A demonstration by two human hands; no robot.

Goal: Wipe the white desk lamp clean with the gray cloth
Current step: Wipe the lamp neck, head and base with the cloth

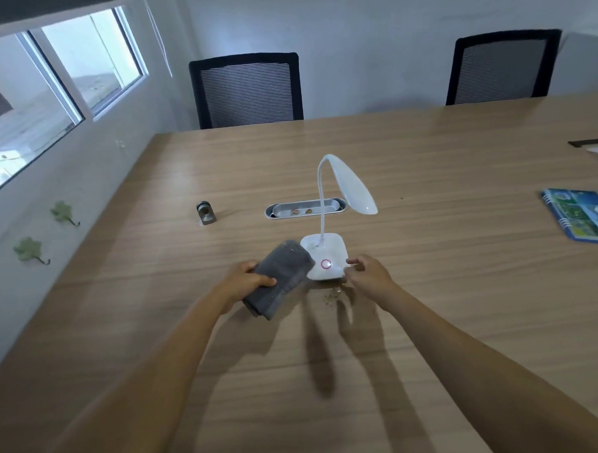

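Running along the left, the table [154, 232] edge sits close to the wall, with a small metal piece [206, 213] standing alone on bare wood. Nearer, the left hand [247, 280] grips the folded cloth [279, 277], whose far corner overlaps the left side of the lamp [326, 256] base. An oval grommet [305, 208] lies just behind the lamp's neck. The right hand [368, 273] has its fingers loosely curled and touching the base's right edge, gripping nothing that shows. A few crumbs [328, 296] lie just in front of the base. Wide open tabletop stretches to the right, as far as a notebook [581, 217] near the right edge.
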